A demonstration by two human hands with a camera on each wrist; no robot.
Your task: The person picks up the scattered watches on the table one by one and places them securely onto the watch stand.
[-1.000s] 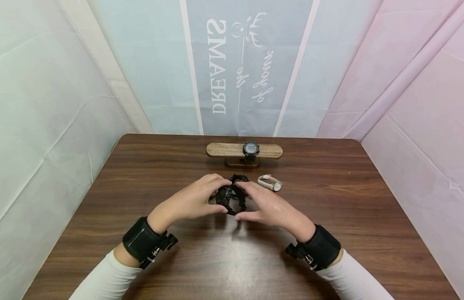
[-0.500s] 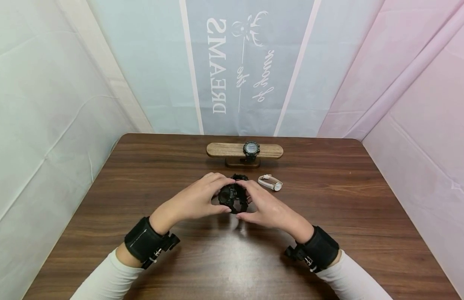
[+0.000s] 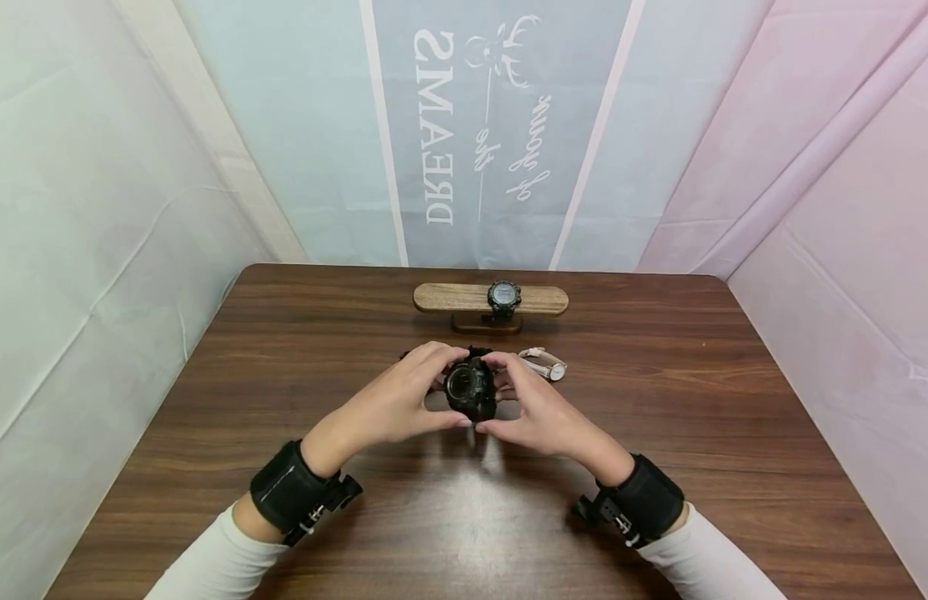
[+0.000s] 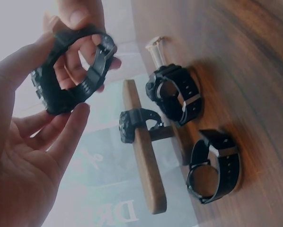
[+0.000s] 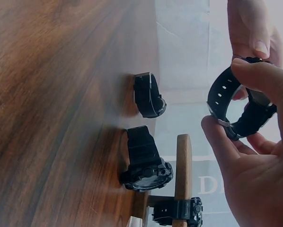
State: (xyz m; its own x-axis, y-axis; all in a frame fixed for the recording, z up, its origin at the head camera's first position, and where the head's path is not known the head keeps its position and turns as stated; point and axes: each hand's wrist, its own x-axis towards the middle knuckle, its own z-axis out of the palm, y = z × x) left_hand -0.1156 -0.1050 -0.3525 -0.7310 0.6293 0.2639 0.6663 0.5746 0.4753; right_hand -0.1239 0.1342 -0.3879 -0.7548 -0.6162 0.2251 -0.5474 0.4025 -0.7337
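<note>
Between both hands, raised over the table, is a black digital-style wristwatch point(image 3: 469, 390), its strap buckled in a loop. In the head view its round face points toward the camera. My left hand point(image 3: 399, 396) grips it from the left, thumb below and fingers above, by the case point(image 4: 48, 92). From the right, my right hand point(image 3: 539, 408) holds the strap point(image 5: 220, 93) between thumb and fingers. The far fingers are partly hidden behind the watch. Two more black watches stand on the table beyond the hands, one larger point(image 5: 145, 165) and one slimmer point(image 4: 215, 172).
A wooden watch stand point(image 3: 450, 298) at the table's back carries a black watch point(image 3: 504, 295) right of its middle. A white-strapped watch point(image 3: 542, 365) lies just beyond my right hand. The brown table point(image 3: 283, 350) meets fabric walls behind and at the sides.
The held watch has turned, bringing its dial round to face the head camera and its open loop out of sight. Both hands have shifted slightly right, keeping their hold.
</note>
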